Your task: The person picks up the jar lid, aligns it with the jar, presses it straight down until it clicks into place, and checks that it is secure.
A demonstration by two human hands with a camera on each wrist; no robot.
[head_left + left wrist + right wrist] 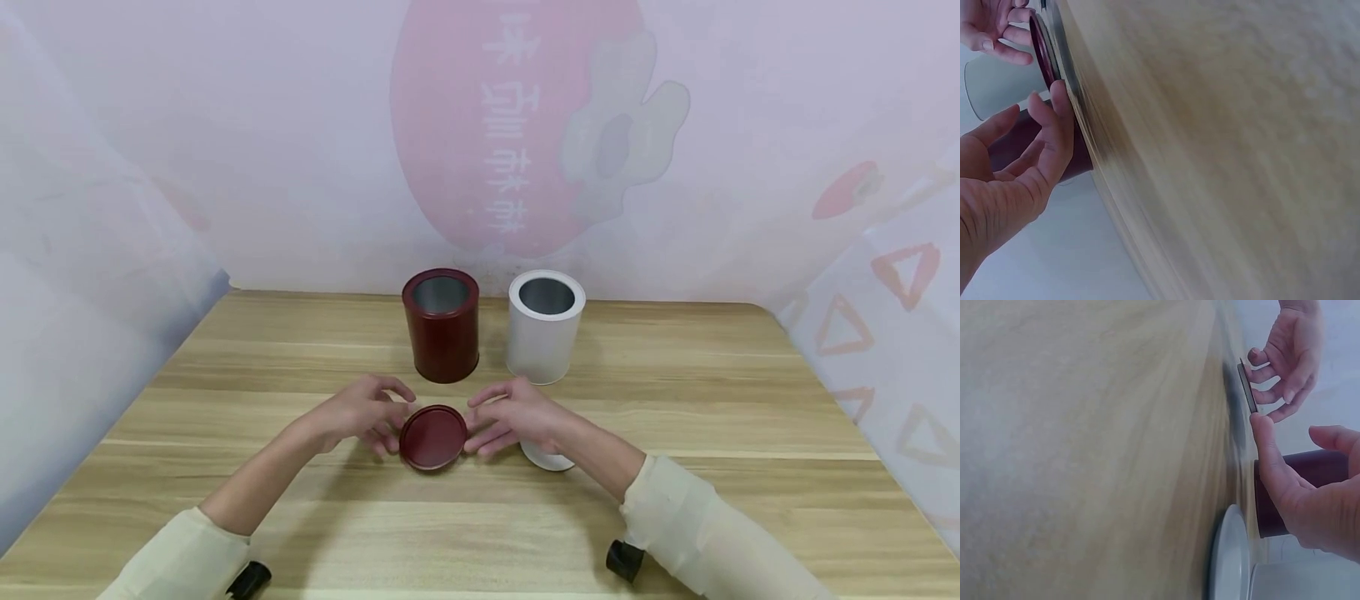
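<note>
Head view shows us both hands meeting at the round dark-red metal lid (pixel 432 436), lifted just off the wooden counter (pixel 750 417); our left hand (pixel 365 412) and right hand (pixel 512 414) pinch its opposite edges with curled fingertips. Behind stand the open dark-red cylindrical tin (pixel 442 325) and open white cylindrical tin (pixel 544 326); we judge both still uncapped, the flat white lid (pixel 546 457) lying under our right wrist.

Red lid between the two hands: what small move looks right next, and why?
Probably lift the red lid clear of the table and carry it toward the red tin. Fingertips of the left hand and right hand already pinch its opposite edges, the wrist views show it barely off the wood, and that tin stands open just behind, matching in colour.
</note>
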